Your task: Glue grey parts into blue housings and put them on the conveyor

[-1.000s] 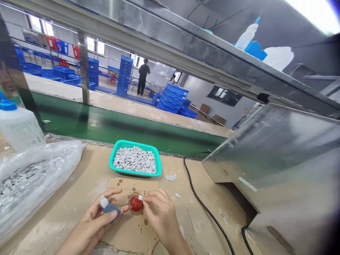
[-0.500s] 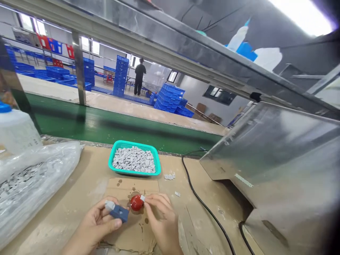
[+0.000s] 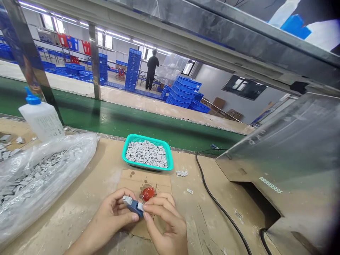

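A dark blue block (image 3: pixel 134 208) with a light grey piece at its left end is gripped in my left hand (image 3: pixel 114 216), between thumb and fingers. My right hand (image 3: pixel 166 219) pinches a small light grey piece (image 3: pixel 140 207) against the block's right part. Just behind the fingers, a red round object (image 3: pixel 148 193) rests on a stained cardboard sheet (image 3: pixel 156 179); its lower right is partly hidden by my right hand. Farther back stands a turquoise basket (image 3: pixel 171 166) full of small grey pieces.
Left, a clear plastic bag (image 3: pixel 77 159) of grey pieces lies before a white bottle (image 3: pixel 44 120) with a blue cap. A black cable (image 3: pixel 215 207) runs beside a metal housing (image 3: pixel 300 159) at right. A person (image 3: pixel 152 71) stands far behind the green belt (image 3: pixel 148 124).
My right hand has moved from the red object to the blue block, bringing the small grey piece against it. The camera view has turned left, so the scene sits farther right.
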Demonstrator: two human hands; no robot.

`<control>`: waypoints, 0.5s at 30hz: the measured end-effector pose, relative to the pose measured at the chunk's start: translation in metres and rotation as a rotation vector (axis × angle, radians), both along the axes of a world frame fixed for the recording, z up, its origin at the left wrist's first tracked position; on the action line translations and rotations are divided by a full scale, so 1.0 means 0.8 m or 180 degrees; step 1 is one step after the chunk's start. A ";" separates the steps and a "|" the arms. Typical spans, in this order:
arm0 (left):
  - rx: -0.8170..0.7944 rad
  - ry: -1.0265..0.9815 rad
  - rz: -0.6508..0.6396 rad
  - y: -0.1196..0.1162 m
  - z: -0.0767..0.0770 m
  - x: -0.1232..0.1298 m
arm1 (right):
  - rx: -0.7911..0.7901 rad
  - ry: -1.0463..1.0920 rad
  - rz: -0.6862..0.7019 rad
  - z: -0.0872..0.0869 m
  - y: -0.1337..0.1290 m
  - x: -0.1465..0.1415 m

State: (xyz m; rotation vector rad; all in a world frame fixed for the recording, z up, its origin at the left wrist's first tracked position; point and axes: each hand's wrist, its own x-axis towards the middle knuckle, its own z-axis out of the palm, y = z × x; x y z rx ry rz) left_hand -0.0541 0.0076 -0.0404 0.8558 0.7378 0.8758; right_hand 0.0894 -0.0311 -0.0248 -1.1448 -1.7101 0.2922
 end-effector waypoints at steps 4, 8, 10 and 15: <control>0.0073 0.0179 -0.0112 0.004 -0.005 -0.004 | 0.0085 -0.0341 0.0005 0.007 0.002 0.000; 0.0343 0.0275 -0.0038 0.005 -0.003 -0.008 | 0.0075 -0.0767 -0.0043 0.015 0.000 -0.004; 0.0292 0.0241 -0.0014 0.004 0.000 -0.008 | -0.0024 -0.0883 -0.0061 0.016 -0.002 -0.007; -0.0502 -0.0274 0.0026 0.001 0.008 -0.006 | -0.0021 -0.0330 -0.0387 0.010 -0.005 -0.006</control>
